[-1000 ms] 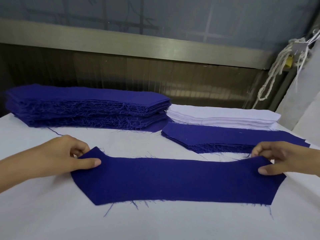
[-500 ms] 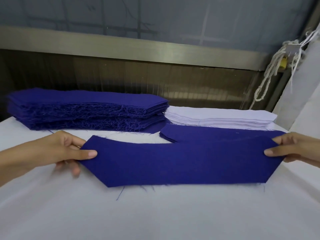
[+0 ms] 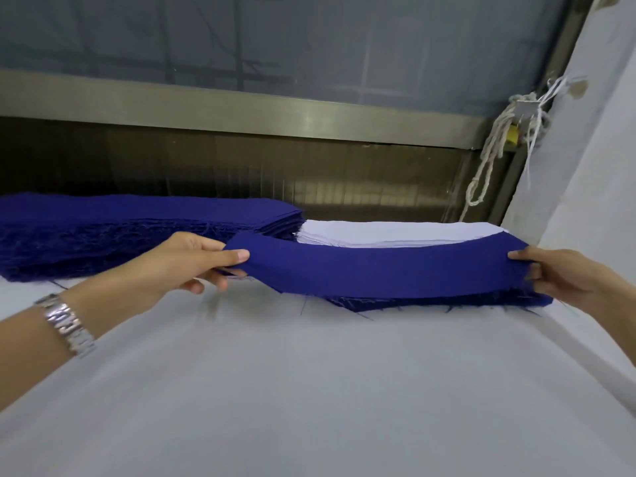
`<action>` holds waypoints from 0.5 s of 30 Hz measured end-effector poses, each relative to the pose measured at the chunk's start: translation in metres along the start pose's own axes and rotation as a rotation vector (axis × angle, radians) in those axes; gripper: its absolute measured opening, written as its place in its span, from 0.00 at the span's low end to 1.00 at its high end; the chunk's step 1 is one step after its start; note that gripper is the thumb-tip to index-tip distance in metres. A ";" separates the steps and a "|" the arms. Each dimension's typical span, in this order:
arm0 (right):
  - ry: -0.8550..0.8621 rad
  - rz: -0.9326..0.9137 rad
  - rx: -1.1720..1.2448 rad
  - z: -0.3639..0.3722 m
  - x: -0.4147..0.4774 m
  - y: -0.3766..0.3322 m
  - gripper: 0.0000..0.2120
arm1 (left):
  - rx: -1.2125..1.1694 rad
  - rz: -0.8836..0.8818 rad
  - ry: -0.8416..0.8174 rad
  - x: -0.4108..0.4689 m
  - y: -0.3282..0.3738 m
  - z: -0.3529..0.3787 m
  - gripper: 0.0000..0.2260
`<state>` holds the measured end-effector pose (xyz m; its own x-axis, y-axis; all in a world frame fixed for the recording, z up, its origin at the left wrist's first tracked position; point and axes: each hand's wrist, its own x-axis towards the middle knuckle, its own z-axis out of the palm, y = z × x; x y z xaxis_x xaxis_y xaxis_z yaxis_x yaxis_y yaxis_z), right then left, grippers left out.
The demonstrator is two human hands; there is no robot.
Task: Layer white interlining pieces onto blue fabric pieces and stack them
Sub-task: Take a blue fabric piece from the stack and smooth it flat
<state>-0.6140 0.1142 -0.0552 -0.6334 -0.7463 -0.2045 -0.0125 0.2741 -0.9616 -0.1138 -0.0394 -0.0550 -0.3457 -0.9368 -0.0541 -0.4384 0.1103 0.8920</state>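
We pinched the long curved blue fabric piece at both ends — left hand, right hand — above the low blue stack. Slack cloth risked landing askew.

In front of you lies a wide tabletop covered with a smooth pale grey-white cloth. A few loose dark threads lie on it near the far side. Behind the tabletop you see a dark brown ribbed panel, and above it a long brushed metal rail runs from left to right. Over the rail there is a dull grey-blue pane with faint dark lines behind it. At the far right a white rope hangs in loops from a knot, just beside a small yellow piece. A pale cloth hangs along the right edge. On your wrist sits a silver metal watch band.
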 end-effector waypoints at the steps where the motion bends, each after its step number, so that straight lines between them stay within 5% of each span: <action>1: 0.031 0.010 0.016 -0.004 0.006 0.002 0.08 | -0.016 0.003 -0.005 0.008 0.004 0.007 0.10; 8: 0.346 -0.086 -0.164 -0.010 0.020 0.012 0.12 | -0.077 -0.027 -0.018 0.045 0.023 0.050 0.09; 15: 0.389 -0.210 -0.234 -0.013 0.034 0.029 0.11 | -0.083 -0.075 -0.051 0.058 0.018 0.073 0.11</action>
<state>-0.6463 0.1045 -0.0881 -0.8398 -0.5305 0.1155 -0.3157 0.3040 -0.8989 -0.2021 -0.0676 -0.0752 -0.3576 -0.9229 -0.1430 -0.3950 0.0107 0.9186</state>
